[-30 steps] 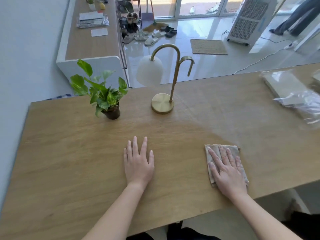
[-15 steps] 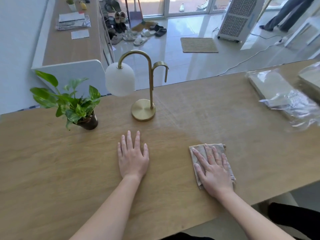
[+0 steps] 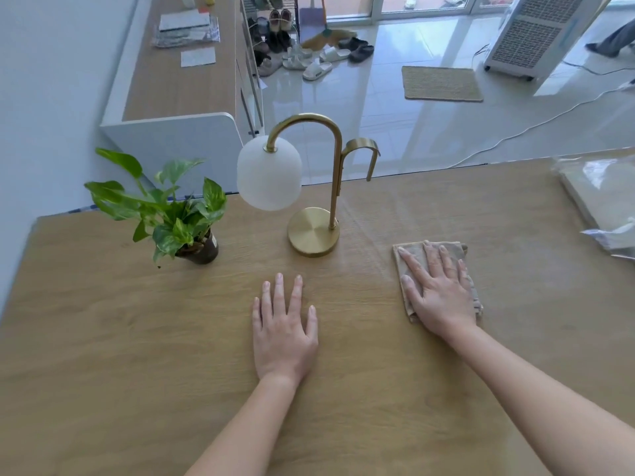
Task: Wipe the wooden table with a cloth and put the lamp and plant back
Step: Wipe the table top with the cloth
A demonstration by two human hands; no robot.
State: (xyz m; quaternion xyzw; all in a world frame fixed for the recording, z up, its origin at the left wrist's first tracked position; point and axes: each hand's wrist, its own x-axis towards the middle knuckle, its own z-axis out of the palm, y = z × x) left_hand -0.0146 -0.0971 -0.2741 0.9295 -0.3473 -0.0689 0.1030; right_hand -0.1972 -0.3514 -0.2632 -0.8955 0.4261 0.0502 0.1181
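Cloth (image 3: 414, 251): beige, folded, flat on the wooden table (image 3: 103, 338), right of centre, just right of the lamp base.
Right hand (image 3: 439, 297): palm down on the cloth, fingers straight and spread, pressing it to the surface; nothing gripped.
Left hand (image 3: 283, 333): flat on bare wood near centre, fingers extended, holding nothing.
Lamp (image 3: 311, 231): brass, upright, white globe shade, beyond the left hand.
Plant (image 3: 168, 214): small dark pot, upright, left of the lamp, apart from it.
Plastic-wrapped package (image 3: 601, 201): far right edge of the table.

Cloth (image 3: 415, 249) partly under right hand (image 3: 441, 295)
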